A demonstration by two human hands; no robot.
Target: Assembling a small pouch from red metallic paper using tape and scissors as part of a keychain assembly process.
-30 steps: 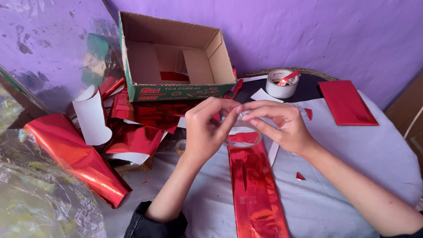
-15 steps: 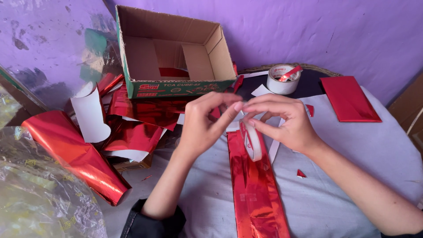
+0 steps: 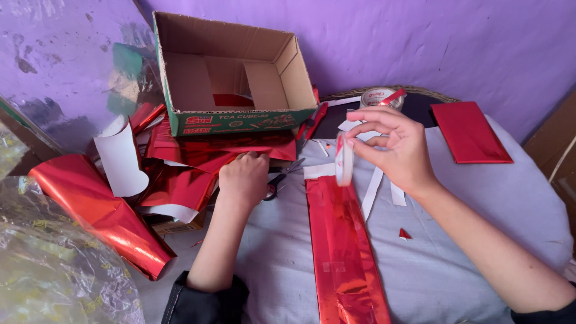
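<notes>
Red foil strip (image 3: pixel 342 240) lies between the hands; right hand (image 3: pixel 396 150) pinches a tape roll (image 3: pixel 344 159), left hand (image 3: pixel 243 179) rests clenched beside scissors (image 3: pixel 282 177).

A purple wall (image 3: pixel 456 42) fills the background, its paint scuffed and patchy at the left, where a shiny sheet seems to lean against it, though the reflections make that hard to judge. The counter (image 3: pixel 510 198) is covered with a pale grey-blue cloth, and a woven, dark-topped rim (image 3: pixel 420 91) shows at its far edge. A brown wooden piece of furniture (image 3: pixel 558 150) stands at the right. The light is soft and even.
</notes>
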